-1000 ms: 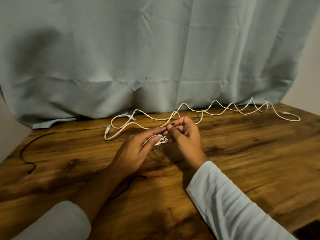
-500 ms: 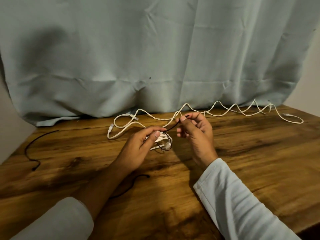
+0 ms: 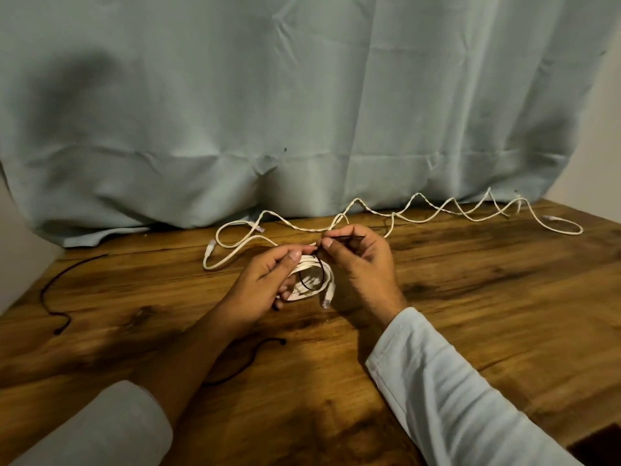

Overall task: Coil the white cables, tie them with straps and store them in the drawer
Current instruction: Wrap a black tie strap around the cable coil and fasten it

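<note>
On my feed the left hand (image 3: 262,284) is curled round the coiled white cable (image 3: 311,284), thumb on top and fingers underneath. It holds the loops bunched just above the table (image 3: 487,297) so they cannot spring apart while the tie goes on. The right hand (image 3: 364,264) pinches the free end of a black strap (image 3: 324,270) between thumb and forefinger, the other fingers loosely curled behind. From that pinch the strap runs down and loops round the bundle just beside the left thumb.

I judge this to be the tying step for this cable. The loop looks slack, so I would draw the strap end away from the coil while the left grip keeps the turns flat, then cinch it. A connector (image 3: 326,299) hangs free off the coil's near right edge, close against the heel of the right hand, and it could snag the strap on a careless pull. So thin a strap could also slip out of such a light pinch.

Behind the hands the loose white cables (image 3: 309,229) lie in kinked waves along the foot of the curtain (image 3: 302,112), not yet coiled and apart from the work. A spare strap (image 3: 43,294) lies near the table's left edge and a second spare strap (image 3: 265,341) just beside the left forearm, handy for those bundles. No drawer shows in this view, so I cannot tell where storage is
</note>
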{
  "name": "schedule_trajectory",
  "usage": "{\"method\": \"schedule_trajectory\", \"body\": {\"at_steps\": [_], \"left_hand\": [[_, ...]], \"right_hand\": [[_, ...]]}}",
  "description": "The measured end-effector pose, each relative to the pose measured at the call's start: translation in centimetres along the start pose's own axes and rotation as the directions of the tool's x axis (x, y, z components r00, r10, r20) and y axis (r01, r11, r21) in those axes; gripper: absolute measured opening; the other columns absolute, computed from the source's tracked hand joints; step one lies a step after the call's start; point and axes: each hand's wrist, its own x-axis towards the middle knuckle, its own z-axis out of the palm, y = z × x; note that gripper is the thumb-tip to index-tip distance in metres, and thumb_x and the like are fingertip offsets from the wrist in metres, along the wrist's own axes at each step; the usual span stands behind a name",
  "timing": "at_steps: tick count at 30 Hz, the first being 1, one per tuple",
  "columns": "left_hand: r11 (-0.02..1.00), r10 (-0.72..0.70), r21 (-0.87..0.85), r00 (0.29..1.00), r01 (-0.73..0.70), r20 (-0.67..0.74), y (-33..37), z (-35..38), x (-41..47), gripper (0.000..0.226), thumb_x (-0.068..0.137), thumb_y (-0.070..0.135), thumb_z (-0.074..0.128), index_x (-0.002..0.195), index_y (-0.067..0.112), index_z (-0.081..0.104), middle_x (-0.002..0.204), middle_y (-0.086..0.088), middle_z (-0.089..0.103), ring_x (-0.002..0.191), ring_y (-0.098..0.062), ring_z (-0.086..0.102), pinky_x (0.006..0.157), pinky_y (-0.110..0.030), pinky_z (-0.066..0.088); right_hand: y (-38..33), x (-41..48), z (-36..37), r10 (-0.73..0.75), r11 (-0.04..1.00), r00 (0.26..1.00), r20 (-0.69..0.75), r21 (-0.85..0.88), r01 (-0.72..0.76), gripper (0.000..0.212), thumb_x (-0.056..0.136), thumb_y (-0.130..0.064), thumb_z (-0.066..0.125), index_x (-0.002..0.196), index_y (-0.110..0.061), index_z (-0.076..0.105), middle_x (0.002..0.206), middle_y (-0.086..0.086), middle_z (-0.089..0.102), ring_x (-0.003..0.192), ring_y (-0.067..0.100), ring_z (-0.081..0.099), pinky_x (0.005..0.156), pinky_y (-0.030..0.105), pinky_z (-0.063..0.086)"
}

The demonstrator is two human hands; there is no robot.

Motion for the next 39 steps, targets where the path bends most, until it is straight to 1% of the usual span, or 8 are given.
{"method": "schedule_trajectory", "body": {"at_steps": [3,8,15,22,26,33,37,39], "left_hand": [[1.000,-0.024,-0.006,0.999,0.024,0.035,0.3,0.0,-0.2,0.029,0.107,0.032,0.045,0.121,0.036,0.071,0.059,0.011,0.044,0.055,-0.007,0.042,0.051,-0.028,0.037],[0.999,-0.048,-0.004,0.995,0.049,0.090,0.4,0.0,-0.3,0.030,0.107,0.034,0.043,0.122,0.037,0.070,0.059,0.009,0.042,0.057,-0.009,0.042,0.053,-0.028,0.037],[0.995,-0.069,-0.067,0.996,0.072,0.048,0.0,-0.2,0.0,0.027,0.103,0.039,0.049,0.117,0.033,0.071,0.059,0.007,0.038,0.054,-0.009,0.042,0.052,-0.028,0.035],[0.995,-0.073,-0.062,0.997,0.072,-0.016,-0.1,0.1,0.0,0.024,0.106,0.033,0.049,0.117,0.030,0.070,0.056,0.010,0.040,0.054,-0.009,0.041,0.050,-0.028,0.034],[0.995,-0.082,-0.068,0.996,0.079,-0.043,-0.1,0.3,0.0,0.025,0.107,0.032,0.048,0.120,0.025,0.068,0.056,0.010,0.040,0.053,-0.009,0.041,0.048,-0.027,0.034],[0.992,-0.096,-0.092,0.995,0.092,-0.040,-0.1,0.2,0.1,0.025,0.107,0.032,0.048,0.120,0.024,0.067,0.057,0.008,0.039,0.053,-0.008,0.041,0.049,-0.026,0.034],[0.991,-0.093,-0.101,0.996,0.092,-0.004,-0.1,0.1,0.1,0.029,0.106,0.036,0.047,0.123,0.031,0.069,0.058,0.007,0.037,0.055,-0.010,0.040,0.050,-0.027,0.034],[0.990,-0.093,-0.103,0.995,0.095,0.019,0.1,0.1,0.1,0.030,0.107,0.038,0.046,0.126,0.034,0.069,0.060,0.005,0.036,0.056,-0.010,0.041,0.051,-0.028,0.035]], "right_hand": [[-0.1,0.4,-0.5,0.004,1.000,0.994,-0.109,0.031,-0.001,0.012,0.096,0.005,0.065,0.100,-0.006,0.068,0.086,0.012,0.073,0.062,0.016,0.068,0.067,0.031,0.058],[0.0,0.6,-1.2,0.060,0.993,0.946,-0.318,0.117,-0.024,0.012,0.098,-0.001,0.065,0.100,-0.013,0.068,0.085,0.003,0.073,0.055,0.012,0.064,0.056,0.024,0.052],[0.1,0.1,-0.4,0.147,0.974,0.988,-0.038,0.178,-0.138,0.011,0.097,-0.003,0.066,0.107,-0.009,0.068,0.083,0.005,0.071,0.061,0.012,0.062,0.059,0.022,0.054],[-0.9,-0.3,-0.2,0.155,0.946,0.988,0.011,0.286,-0.152,0.010,0.094,-0.006,0.069,0.104,-0.007,0.070,0.085,0.006,0.071,0.068,0.015,0.065,0.065,0.024,0.057],[-0.4,-0.7,0.4,0.115,0.959,0.988,0.105,0.246,-0.138,0.011,0.091,-0.001,0.073,0.095,-0.011,0.076,0.090,0.015,0.074,0.085,0.028,0.070,0.083,0.042,0.059],[0.4,-0.2,0.0,-0.018,0.993,0.992,0.128,-0.115,0.033,0.014,0.089,0.002,0.075,0.099,-0.008,0.077,0.095,0.007,0.079,0.094,0.020,0.075,0.085,0.032,0.060],[1.0,0.2,-0.1,-0.010,0.994,0.999,0.051,-0.107,0.016,0.009,0.092,-0.006,0.072,0.094,-0.013,0.077,0.095,0.014,0.078,0.095,0.035,0.074,0.089,0.047,0.060],[1.3,0.4,-0.2,0.002,0.997,1.000,-0.012,-0.079,-0.003,0.008,0.095,-0.005,0.069,0.095,-0.012,0.074,0.094,0.015,0.077,0.091,0.030,0.074,0.085,0.041,0.060]]}}
